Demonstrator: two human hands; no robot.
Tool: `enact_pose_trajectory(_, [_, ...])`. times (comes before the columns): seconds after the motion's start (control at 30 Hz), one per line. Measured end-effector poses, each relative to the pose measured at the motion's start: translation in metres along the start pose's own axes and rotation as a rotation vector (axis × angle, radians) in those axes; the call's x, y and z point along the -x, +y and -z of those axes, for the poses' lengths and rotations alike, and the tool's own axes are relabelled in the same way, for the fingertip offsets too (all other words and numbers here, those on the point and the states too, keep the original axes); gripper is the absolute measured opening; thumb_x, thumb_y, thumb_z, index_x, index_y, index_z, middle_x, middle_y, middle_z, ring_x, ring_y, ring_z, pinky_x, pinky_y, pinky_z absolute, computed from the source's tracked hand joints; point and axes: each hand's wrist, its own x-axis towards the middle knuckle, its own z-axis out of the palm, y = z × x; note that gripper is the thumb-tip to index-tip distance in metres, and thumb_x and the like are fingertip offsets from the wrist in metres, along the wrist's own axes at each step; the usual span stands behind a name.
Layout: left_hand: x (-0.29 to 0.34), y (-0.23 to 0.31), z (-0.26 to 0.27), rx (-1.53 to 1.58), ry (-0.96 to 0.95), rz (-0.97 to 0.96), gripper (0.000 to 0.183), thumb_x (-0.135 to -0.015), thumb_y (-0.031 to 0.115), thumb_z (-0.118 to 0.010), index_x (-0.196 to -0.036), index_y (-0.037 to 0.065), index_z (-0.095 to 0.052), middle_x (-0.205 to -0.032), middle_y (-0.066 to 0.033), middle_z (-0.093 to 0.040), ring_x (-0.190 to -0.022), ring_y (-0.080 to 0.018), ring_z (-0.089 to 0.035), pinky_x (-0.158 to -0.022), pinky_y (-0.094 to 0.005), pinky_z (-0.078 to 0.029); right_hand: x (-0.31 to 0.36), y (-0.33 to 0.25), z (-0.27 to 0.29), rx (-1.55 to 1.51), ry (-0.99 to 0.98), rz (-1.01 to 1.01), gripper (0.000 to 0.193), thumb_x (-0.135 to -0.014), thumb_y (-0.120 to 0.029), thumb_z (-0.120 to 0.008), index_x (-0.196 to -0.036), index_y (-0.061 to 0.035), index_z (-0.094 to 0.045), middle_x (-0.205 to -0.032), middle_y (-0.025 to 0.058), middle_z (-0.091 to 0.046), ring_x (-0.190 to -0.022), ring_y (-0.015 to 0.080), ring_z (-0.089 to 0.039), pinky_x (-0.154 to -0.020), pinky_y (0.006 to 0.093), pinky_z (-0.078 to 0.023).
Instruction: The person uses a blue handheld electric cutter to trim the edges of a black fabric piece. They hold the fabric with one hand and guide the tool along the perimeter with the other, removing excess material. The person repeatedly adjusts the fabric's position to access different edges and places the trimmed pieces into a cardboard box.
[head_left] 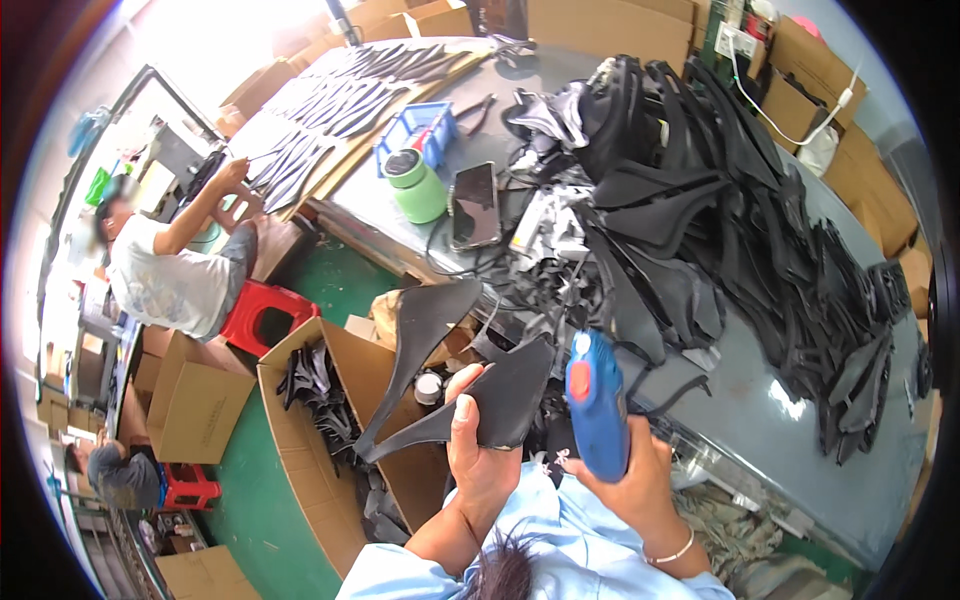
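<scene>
My left hand (482,478) is closed round the wide end of a black V-shaped padded piece (508,400), thumb on top. The piece's other arm rises to the far left, and both arms meet in a point at the left. In my right hand (640,490) is a blue handheld tool (600,410) with a red button, held upright just right of the piece and apart from it. Its working end is hard to make out. Beyond both hands, dark scraps (560,275) lie along the table's near edge.
A large heap of black pieces (690,200) covers much of the grey table (760,400). Left of it are a phone (475,205), a green bottle (416,190) and a blue basket (436,118). An open cardboard box (300,465) stands at my left; two people sit farther left.
</scene>
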Motion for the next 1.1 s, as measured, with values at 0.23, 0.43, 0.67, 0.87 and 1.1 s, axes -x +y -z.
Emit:
enact_pose_trajectory(0.23, [-0.004,0.002,0.007,-0.014,0.0,-0.194,0.043,-0.09,0.037,-0.056,-0.122,0.01,-0.046,-0.116,-0.0089,-0.053,-0.107,-0.0208,-0.054,-0.094,-0.0365,-0.043,0.013,-0.002,-0.008,0.045,-0.074,0.113,0.05,-0.067,-0.028,-0.081,-0.095,0.0016,-0.052,-0.066,0.0106,-0.061,-0.055,0.0251,-0.06,-0.053,0.0329,-0.048])
enact_pose_trajectory(0.43, [-0.005,0.005,0.028,-0.128,-0.038,-0.249,0.044,-0.084,0.031,-0.062,-0.114,0.001,-0.053,-0.109,-0.0128,-0.056,-0.1,-0.0211,-0.056,-0.09,-0.0348,-0.045,0.015,-0.004,-0.001,0.062,-0.123,0.081,0.054,-0.065,-0.03,-0.083,-0.095,0.0001,-0.051,-0.069,0.0113,-0.06,-0.058,0.0255,-0.061,-0.055,0.0345,-0.047])
enact_pose_trajectory(0.67, [-0.022,0.057,0.022,-0.262,-0.207,-0.082,0.035,-0.079,0.014,-0.06,-0.107,-0.007,-0.057,-0.104,-0.0253,-0.062,-0.095,-0.0291,-0.064,-0.085,-0.0372,-0.052,0.014,0.004,0.007,0.175,-0.107,0.205,0.053,-0.059,-0.02,-0.082,-0.098,-0.0002,-0.051,-0.06,0.0086,-0.058,-0.051,0.0261,-0.057,-0.054,0.0352,-0.045])
enact_pose_trajectory(0.87, [-0.031,0.088,0.019,-0.328,-0.15,0.109,0.034,-0.076,0.011,-0.059,-0.105,-0.008,-0.056,-0.102,-0.0247,-0.064,-0.092,-0.0268,-0.065,-0.084,-0.0347,-0.052,0.021,0.01,0.006,0.222,-0.158,0.199,0.05,-0.059,-0.018,-0.081,-0.096,0.0015,-0.052,-0.063,0.0098,-0.059,-0.053,0.0275,-0.057,-0.057,0.0354,-0.045])
enact_pose_trajectory(1.1, [-0.032,0.095,0.011,-0.44,-0.19,0.178,0.031,-0.076,0.008,-0.06,-0.103,-0.007,-0.057,-0.099,-0.0235,-0.065,-0.092,-0.026,-0.065,-0.083,-0.0343,-0.052,0.02,0.007,0.006,0.22,-0.184,0.235,0.048,-0.06,-0.017,-0.08,-0.094,0.0026,-0.053,-0.062,0.0101,-0.059,-0.052,0.0272,-0.057,-0.056,0.0347,-0.045])
